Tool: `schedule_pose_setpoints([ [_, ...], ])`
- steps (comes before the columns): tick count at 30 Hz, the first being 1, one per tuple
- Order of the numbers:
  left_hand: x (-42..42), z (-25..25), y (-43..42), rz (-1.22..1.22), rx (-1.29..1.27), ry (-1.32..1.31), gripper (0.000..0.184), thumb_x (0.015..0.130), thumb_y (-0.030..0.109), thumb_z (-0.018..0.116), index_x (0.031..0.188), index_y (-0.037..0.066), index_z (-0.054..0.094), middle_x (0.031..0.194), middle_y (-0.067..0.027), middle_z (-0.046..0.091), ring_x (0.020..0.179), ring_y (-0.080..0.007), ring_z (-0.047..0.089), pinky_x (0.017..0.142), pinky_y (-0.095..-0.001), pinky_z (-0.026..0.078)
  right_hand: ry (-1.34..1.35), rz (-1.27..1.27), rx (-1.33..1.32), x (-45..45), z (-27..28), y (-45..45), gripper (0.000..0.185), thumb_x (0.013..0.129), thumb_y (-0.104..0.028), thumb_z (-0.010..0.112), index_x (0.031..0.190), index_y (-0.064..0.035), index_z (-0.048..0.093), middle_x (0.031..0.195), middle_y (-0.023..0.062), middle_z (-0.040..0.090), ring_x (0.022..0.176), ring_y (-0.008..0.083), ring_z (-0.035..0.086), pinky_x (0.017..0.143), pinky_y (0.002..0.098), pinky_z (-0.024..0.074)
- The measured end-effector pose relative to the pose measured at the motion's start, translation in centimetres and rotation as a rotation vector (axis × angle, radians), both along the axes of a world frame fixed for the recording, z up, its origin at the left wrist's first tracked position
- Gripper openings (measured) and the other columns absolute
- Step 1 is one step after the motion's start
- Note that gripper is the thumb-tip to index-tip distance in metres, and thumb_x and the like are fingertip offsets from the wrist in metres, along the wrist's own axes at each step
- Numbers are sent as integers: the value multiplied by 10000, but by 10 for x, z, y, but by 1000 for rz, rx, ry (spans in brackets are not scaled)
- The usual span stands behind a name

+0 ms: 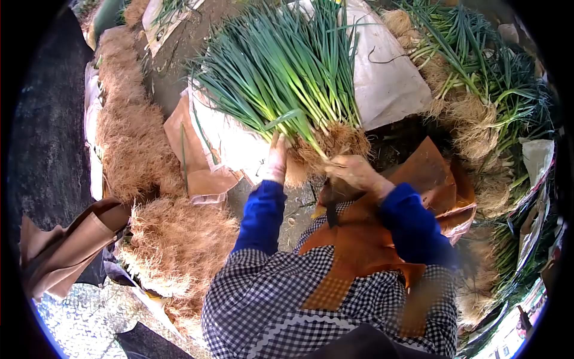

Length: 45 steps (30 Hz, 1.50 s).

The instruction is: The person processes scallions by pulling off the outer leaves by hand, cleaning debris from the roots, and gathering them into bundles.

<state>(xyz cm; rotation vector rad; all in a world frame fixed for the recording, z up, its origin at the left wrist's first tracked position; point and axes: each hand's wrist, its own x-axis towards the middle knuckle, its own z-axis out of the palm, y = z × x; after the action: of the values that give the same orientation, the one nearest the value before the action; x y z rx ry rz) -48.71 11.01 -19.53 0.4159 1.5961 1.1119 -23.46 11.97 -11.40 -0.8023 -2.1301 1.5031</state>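
Note:
A wide bundle of green onions (pixel 287 72) lies on white sacking, green tops pointing away and brown roots toward me. My left hand (pixel 277 158) is at the left lower edge of the bundle, against the pale stems; its fingertips are partly hidden by them. At the root end on the right, my right hand (pixel 354 172) is closed with its fingers pinched round the base of one green onion, whose stalk slants up and left across the others. The bundle's roots (pixel 344 142) hang just above my right hand.
Piled roots (pixel 122 119) run down the left, with another root heap (pixel 179 245) at lower left. More green onions (pixel 508 78) lie along the right. White sacking (pixel 391 78) sits beside the bundle, and a brown sheet (pixel 427 173) is near my right forearm.

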Motion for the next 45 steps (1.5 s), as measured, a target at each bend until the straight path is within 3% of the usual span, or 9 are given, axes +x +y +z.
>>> schedule_pose_setpoints([
  [8,6,-6,8,-382,-148,626,378,738,298,707,916,-28,637,945,-180,623,825,-235,595,709,-321,480,-269,88,284,-56,-6,-29,258,812,-345,595,924,-115,626,802,118,607,726,306,603,646,389,488],
  [11,4,-30,11,-447,-69,1009,334,714,286,701,801,-29,636,890,-187,591,821,-293,579,723,-373,465,-133,400,-324,-25,60,-17,218,842,-287,551,896,-79,588,758,130,573,720,305,575,639,371,465],
  [16,20,11,24,-219,258,1302,275,665,229,769,841,66,636,906,-132,572,856,-274,565,722,-388,464,382,-302,-697,133,126,-39,412,832,-213,568,1181,-20,463,1113,140,525,1008,233,531,869,347,428],
  [20,67,11,44,-671,-143,998,400,781,390,656,1013,64,647,1131,-178,583,987,-288,579,842,-349,473,-56,-1055,-289,214,168,-67,140,877,-162,486,859,-59,579,774,47,534,734,137,510,706,282,431],
  [24,71,17,72,-899,-249,865,477,750,434,643,1036,53,650,1046,-166,632,957,-288,602,834,-354,467,-148,-1169,-6,244,175,-130,286,928,-248,471,946,8,599,885,65,576,816,151,532,798,298,412],
  [31,31,69,43,-384,169,-457,152,843,199,640,871,50,645,672,14,541,585,-63,454,511,-211,366,-148,-1467,-277,261,181,-201,215,920,-152,490,795,-4,584,724,36,565,683,116,489,697,255,394],
  [35,63,86,38,-452,42,-91,140,855,122,612,963,33,627,649,-7,570,520,-67,470,473,-188,365,-64,-1610,-394,272,175,-226,206,924,-153,492,829,-7,603,738,31,573,690,111,490,678,249,394],
  [40,59,-83,59,-495,-94,656,407,758,219,698,1103,25,604,789,-81,658,562,-149,582,513,-280,467,-41,-1609,-333,269,165,-239,195,928,-136,491,835,-6,604,742,26,572,690,108,490,680,244,399],
  [45,75,-5,55,-568,-238,507,295,776,253,693,954,19,658,753,-58,649,563,-139,564,491,-284,444,-165,-1613,-333,271,166,-253,200,917,-169,498,844,-19,609,736,17,581,670,108,506,667,239,404],
])
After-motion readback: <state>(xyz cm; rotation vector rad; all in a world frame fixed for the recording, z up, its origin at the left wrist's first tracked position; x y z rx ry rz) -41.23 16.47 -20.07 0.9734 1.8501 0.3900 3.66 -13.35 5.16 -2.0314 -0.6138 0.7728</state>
